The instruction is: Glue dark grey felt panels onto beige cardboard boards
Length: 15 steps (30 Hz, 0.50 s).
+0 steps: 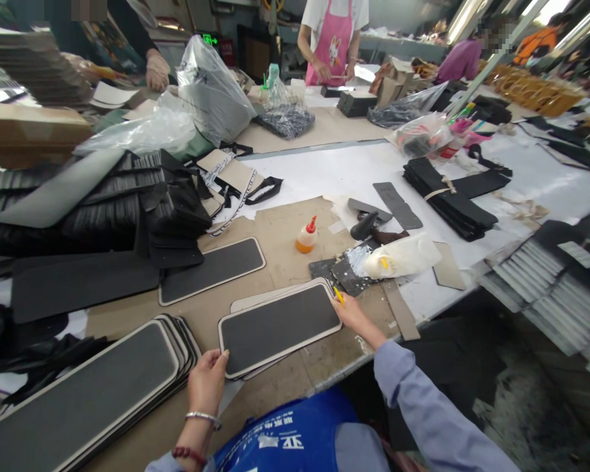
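A dark rectangular panel with rounded corners and a pale border (pixel 280 328) lies before me, over other panels whose edges show. My left hand (pixel 207 381) pinches its near left corner, thumb on top. At the right end, my right hand (pixel 351 316) is closed with its fingertips on the panel's edge. A thin yellow stick-like tool (pixel 339 296) pokes out of that hand; its other end is hidden. Just beyond the right hand, a whitish container (pixel 400 257) lies on its side by a dark board smeared with white paste (pixel 356 262).
Similar panels are stacked at lower left (pixel 93 387), and another single panel (pixel 214 270) lies beyond. A red-capped squeeze bottle (pixel 305 237) stands mid-table. Black pieces (pixel 93 203) are piled at left; a tied black bundle (pixel 447 196) lies at right. Co-workers stand across the table.
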Motion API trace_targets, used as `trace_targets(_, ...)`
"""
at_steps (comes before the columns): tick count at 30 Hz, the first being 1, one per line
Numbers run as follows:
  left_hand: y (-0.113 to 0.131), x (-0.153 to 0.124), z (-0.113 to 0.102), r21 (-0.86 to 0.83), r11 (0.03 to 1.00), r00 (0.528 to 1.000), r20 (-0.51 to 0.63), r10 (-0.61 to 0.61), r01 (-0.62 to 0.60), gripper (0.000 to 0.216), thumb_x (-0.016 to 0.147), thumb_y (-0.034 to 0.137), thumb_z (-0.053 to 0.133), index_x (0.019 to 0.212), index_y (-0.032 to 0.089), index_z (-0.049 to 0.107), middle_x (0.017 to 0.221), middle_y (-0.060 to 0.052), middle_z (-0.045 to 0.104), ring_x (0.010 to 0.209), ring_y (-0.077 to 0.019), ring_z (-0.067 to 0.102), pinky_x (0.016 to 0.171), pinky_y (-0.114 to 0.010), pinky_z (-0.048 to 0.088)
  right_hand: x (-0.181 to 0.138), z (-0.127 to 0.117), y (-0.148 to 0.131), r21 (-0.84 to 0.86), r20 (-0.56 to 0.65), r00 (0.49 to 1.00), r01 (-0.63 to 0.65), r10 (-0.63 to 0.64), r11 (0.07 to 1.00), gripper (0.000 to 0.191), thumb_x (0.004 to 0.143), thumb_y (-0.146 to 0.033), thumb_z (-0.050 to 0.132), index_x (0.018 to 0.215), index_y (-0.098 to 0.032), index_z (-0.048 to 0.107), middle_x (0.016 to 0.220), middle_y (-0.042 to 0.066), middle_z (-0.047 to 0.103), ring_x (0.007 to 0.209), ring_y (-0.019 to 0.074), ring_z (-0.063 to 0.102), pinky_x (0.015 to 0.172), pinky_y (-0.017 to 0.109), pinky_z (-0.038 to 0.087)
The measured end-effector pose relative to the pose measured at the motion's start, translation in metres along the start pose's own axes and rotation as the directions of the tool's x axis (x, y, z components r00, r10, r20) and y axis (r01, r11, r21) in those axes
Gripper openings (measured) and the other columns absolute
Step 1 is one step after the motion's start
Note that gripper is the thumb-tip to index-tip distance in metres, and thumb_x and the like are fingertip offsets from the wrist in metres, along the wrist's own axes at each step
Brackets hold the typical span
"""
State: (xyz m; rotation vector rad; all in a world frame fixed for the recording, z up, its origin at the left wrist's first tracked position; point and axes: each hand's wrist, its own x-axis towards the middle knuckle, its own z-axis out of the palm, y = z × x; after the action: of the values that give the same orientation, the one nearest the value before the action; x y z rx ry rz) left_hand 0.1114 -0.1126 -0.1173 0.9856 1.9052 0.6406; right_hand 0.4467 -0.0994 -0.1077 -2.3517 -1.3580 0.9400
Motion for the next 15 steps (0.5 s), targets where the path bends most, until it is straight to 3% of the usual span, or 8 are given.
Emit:
trace_targets(8,-0.008,0.004,0.002,-0.003,1.0,1.0,-0.014,0.008,-0.008,0.039,0.053,0.052,0.058,0.068,0.016,0.062,0.058,-0.003,0.062,0.053,-0.0171,0.053,0.052,-0.029,0.04,-0.006,-0.014,0.0,0.268,0.147,0.982,0.076,-0.118,0.96,0.02,0.063,-0.012,0.047,0.081,-0.013,0.056,0.066,-0.002,0.056,0.059,0.0093,0.05,0.058,0.02,0.04)
trace_targets(15,-0.004,0.003,0.002,-0.052,0.999,1.0,-0.004,-0.008,0.008,0.039,0.05,0.05,0.06,0.068,0.016,0.062,0.057,-0.002,0.062,0.053,-0.0168,0.053,0.053,-0.03,0.041,-0.012,-0.025,0.004,0.27,0.171,0.979,0.06,-0.109,0.961,0.036,0.057,-0.011,0.049,0.092,-0.013,0.054,0.054,-0.008,0.046,0.045,0.0068,0.04,0.049,0.019,0.036)
